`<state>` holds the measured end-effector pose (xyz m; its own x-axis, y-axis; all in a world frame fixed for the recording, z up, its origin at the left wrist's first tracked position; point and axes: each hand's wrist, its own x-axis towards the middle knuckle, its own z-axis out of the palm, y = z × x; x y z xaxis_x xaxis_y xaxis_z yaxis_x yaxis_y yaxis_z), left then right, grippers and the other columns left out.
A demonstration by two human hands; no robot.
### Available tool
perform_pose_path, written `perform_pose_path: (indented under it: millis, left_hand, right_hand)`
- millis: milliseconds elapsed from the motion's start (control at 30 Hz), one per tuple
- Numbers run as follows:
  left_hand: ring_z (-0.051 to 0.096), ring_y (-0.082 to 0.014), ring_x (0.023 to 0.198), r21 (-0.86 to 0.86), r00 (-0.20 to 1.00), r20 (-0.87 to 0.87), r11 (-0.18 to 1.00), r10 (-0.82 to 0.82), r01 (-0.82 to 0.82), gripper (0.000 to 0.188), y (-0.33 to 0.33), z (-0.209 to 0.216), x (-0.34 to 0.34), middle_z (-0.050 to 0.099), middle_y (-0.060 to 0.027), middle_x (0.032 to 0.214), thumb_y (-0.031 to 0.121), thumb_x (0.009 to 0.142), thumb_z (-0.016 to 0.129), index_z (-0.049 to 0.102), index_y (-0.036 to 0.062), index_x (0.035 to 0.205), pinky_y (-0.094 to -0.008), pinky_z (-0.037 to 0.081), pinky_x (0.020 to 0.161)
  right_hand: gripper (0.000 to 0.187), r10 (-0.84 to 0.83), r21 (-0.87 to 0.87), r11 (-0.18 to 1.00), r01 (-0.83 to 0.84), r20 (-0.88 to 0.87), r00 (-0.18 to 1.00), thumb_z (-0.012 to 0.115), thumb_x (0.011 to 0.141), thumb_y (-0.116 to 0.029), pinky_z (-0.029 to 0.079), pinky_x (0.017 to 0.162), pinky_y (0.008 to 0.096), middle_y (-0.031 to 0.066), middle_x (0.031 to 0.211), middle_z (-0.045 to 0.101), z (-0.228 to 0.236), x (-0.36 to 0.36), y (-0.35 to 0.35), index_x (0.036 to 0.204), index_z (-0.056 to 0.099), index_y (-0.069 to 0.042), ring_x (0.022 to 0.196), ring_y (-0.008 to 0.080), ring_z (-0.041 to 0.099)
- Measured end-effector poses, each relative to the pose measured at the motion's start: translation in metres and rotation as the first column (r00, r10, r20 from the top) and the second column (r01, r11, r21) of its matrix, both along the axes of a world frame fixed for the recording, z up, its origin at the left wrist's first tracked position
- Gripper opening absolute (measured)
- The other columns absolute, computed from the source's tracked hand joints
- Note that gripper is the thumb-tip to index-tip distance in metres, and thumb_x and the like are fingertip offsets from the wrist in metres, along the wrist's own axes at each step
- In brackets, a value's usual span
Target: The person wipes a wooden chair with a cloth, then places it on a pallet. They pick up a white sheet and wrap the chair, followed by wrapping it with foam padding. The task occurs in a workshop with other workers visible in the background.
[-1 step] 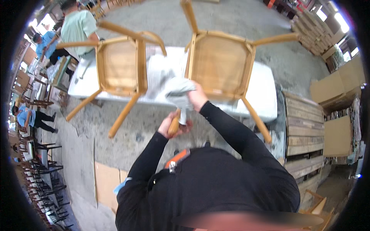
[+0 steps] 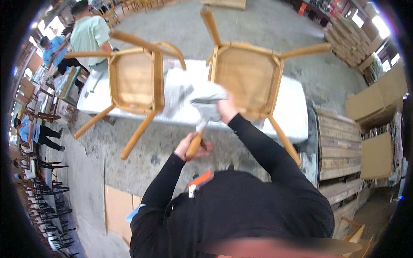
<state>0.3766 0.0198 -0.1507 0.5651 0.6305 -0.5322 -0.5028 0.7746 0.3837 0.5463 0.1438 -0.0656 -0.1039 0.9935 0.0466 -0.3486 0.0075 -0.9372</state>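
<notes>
An upside-down wooden chair (image 2: pixel 247 79) rests on the white-covered table (image 2: pixel 297 96), legs in the air. One wooden leg (image 2: pixel 194 147) points toward me, and my left hand (image 2: pixel 186 146) is closed around it near its end. My right hand (image 2: pixel 226 108) grips a bunched light grey cloth (image 2: pixel 209 95). The cloth hangs over the upper part of that leg, and a pale strip of it lies along the wood. It hides where the leg meets the seat frame. To the left, a second upturned wooden chair (image 2: pixel 131 77) stands on the same table, untouched.
A tool (image 2: pixel 95 84) lies on the table's left end, near a person in a pale green shirt (image 2: pixel 88 36). Two people in blue are farther left, beside rows of dark chairs (image 2: pixel 51 206). Wooden pallets (image 2: pixel 340 144) and cardboard boxes (image 2: pixel 376 152) stand at right.
The cloth in my right hand has shifted up the leg toward the seat, showing more bare wood. My left hand stays on the leg, moving only slightly.
</notes>
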Motion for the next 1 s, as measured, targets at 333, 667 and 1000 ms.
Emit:
perform_pose_path:
  millis: [333, 667, 1000]
  left_hand:
    - [0.05, -0.0153, 0.056, -0.13, 0.997, 0.0, 0.988, 0.081, -0.08, 0.029, 0.023, -0.008, -0.005, 0.051, -0.0037, 0.076, 0.029, 0.095, 0.053, 0.05, 0.0046, 0.11, -0.0341, 0.05, 0.058]
    - [0.049, -0.0153, 0.056, -0.123, 0.998, -0.056, 0.991, 0.04, -0.047, 0.033, 0.028, -0.003, -0.008, 0.05, -0.0031, 0.077, 0.031, 0.096, 0.051, 0.05, 0.004, 0.115, -0.033, 0.048, 0.058]
    - [0.049, -0.0176, 0.056, -0.092, 0.997, -0.055, 0.994, 0.051, -0.056, 0.036, 0.024, -0.004, -0.007, 0.05, -0.0049, 0.076, 0.032, 0.098, 0.048, 0.047, 0.0031, 0.119, -0.035, 0.047, 0.058]
  right_hand:
    - [0.046, -0.55, 0.738, 0.572, -0.358, 0.669, 0.5, 0.07, 0.068, -0.01, 0.051, 0.086, 0.0449, 0.0237, 0.094, 0.068, 0.222, -0.018, 0.169, 0.112, 0.058, -0.002, 0.095, 0.0417, 0.064]
    - [0.034, -0.433, 0.424, 0.895, 0.139, 0.75, 0.501, 0.062, 0.076, -0.022, 0.052, 0.086, 0.0429, 0.026, 0.102, 0.068, 0.192, 0.009, 0.291, 0.097, 0.069, 0.004, 0.097, 0.0375, 0.067]
    - [0.077, -0.186, 0.155, 0.958, -0.242, 0.976, -0.113, 0.071, 0.08, -0.037, 0.019, 0.117, 0.0566, 0.0123, 0.157, 0.03, -0.091, 0.054, 0.202, 0.147, 0.04, -0.013, 0.148, 0.0329, 0.018]
